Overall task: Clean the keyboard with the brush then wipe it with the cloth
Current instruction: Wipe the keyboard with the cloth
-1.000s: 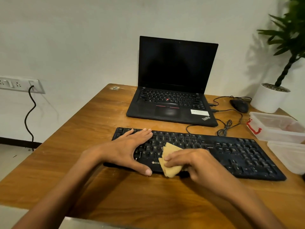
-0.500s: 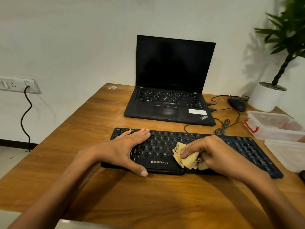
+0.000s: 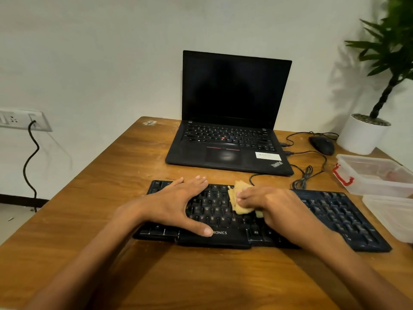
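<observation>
**Cloth on the keyboard, both hands on the keys**

One black keyboard (image 3: 330,211) lies near the front edge of the desk (image 3: 107,175), its long side along that edge; the left hand (image 3: 178,202) lies flat on its left part, fingers spread forward and thumb reaching to the near rim; the right hand (image 3: 274,206) is closed around one yellow cloth (image 3: 240,199) and presses it on the middle keys, the cloth sticking out to the left of the fingers, crumpled. No brush can be seen.

Behind the keyboard stands one open laptop (image 3: 230,139) with a dark screen, near the back edge; to its right lies one mouse (image 3: 323,144) with cables; at the back right corner stands one plant (image 3: 366,133) in a white pot; along the right edge are two clear boxes (image 3: 375,173), one behind the other.
</observation>
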